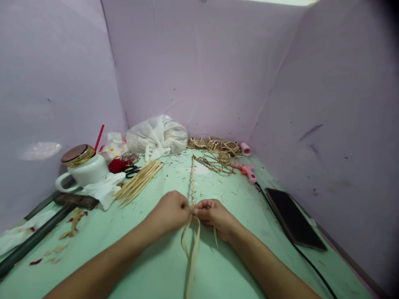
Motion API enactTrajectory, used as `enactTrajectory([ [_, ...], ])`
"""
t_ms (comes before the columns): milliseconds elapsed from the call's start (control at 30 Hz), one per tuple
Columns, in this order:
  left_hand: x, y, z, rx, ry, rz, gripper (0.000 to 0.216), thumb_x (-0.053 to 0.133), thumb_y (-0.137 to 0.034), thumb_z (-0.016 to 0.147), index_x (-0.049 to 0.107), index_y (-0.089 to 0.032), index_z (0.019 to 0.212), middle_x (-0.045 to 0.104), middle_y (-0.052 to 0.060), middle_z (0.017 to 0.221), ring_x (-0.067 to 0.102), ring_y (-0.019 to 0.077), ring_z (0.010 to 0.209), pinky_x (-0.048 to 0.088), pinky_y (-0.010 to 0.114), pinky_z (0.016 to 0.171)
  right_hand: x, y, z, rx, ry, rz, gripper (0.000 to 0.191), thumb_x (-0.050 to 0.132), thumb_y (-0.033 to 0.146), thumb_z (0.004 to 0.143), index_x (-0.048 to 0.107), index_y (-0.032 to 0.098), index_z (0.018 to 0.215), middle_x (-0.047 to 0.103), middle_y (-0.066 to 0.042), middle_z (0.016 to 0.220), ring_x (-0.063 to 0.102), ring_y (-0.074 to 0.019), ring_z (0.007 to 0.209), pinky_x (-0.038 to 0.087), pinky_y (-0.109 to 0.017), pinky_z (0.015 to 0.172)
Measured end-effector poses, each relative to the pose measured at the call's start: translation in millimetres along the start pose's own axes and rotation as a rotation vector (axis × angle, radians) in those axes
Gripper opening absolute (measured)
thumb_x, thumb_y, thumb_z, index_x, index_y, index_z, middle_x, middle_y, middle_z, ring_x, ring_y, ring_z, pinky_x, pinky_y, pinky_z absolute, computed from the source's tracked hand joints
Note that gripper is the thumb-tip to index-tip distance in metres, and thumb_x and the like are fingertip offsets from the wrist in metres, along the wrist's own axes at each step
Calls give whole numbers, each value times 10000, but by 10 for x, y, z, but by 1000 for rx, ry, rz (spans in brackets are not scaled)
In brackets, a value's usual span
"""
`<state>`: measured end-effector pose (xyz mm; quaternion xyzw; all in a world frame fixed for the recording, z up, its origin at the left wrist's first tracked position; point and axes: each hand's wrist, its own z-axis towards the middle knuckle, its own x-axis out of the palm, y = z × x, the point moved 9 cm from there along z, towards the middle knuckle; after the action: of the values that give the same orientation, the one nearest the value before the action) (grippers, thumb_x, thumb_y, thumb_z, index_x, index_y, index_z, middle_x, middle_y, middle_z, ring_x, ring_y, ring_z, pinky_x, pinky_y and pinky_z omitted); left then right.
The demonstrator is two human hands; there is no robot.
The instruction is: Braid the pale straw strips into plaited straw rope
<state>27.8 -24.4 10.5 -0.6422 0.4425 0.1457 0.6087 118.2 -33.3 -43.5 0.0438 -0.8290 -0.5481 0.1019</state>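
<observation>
A thin braid (pixel 192 178) of straw-coloured fibre runs straight away from me along the green table. At its near end, my left hand (pixel 176 209) is closed with the fingertips pinching the fibre strips. Opposite it, my right hand (pixel 216 216) is closed too, its thumb and fingers on the same spot. Loose flat strips (pixel 193 253) hang from between the hands toward me. One narrow strip passes through the fingers of my right hand and dangles below them. The exact grip at the fingertips is partly hidden.
Left: a bundle of dry strips (pixel 139 181), a hammer (pixel 76 201), a white mug (pixel 89 169) and scissors (pixel 132 171). At the back are a white plastic bag (pixel 158 135) and tangled cord (pixel 220 155). Right: a pink glue gun (pixel 247 170) with black cable and a dark phone (pixel 294 218).
</observation>
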Motion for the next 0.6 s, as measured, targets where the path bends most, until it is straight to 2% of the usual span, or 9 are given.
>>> enactTrajectory([
  [67,-24,173,65,-168,14,-321,136,476,-208,639,568,-128,700,543,6,514,466,109,365,284,210,362,17,9,-4,2,30,-2,173,649,244,541,540,113,573,465,47,408,231,-9,319,87,-203,356],
  [133,123,237,87,-272,128,-586,184,502,-155,600,557,-115,771,589,18,590,462,89,350,261,190,320,30,20,-8,-2,51,8,181,652,250,539,547,109,582,519,26,451,265,-10,323,96,-200,357],
  [233,395,187,68,-308,334,-802,83,552,-153,585,533,-91,636,604,55,612,484,71,375,286,165,308,33,26,-6,-2,66,14,193,665,244,520,552,112,603,556,6,474,338,-26,342,125,-191,360],
  [300,468,186,67,-310,369,-836,115,579,-185,595,532,-82,575,569,39,533,474,64,367,306,156,310,21,27,0,2,67,-5,206,675,246,512,555,114,615,557,7,472,355,-32,350,138,-188,361],
  [433,387,245,112,-282,267,-711,107,560,-172,581,570,-72,545,454,-15,373,396,64,296,274,164,279,-3,56,19,-34,73,-86,210,671,267,530,563,117,628,559,20,497,299,-17,340,143,-186,356],
  [600,294,271,128,-261,169,-511,87,523,-162,548,516,-118,474,395,-36,321,335,71,259,195,176,263,-11,135,29,-169,60,-237,139,653,195,542,543,125,589,566,10,508,423,-54,448,300,-178,445],
])
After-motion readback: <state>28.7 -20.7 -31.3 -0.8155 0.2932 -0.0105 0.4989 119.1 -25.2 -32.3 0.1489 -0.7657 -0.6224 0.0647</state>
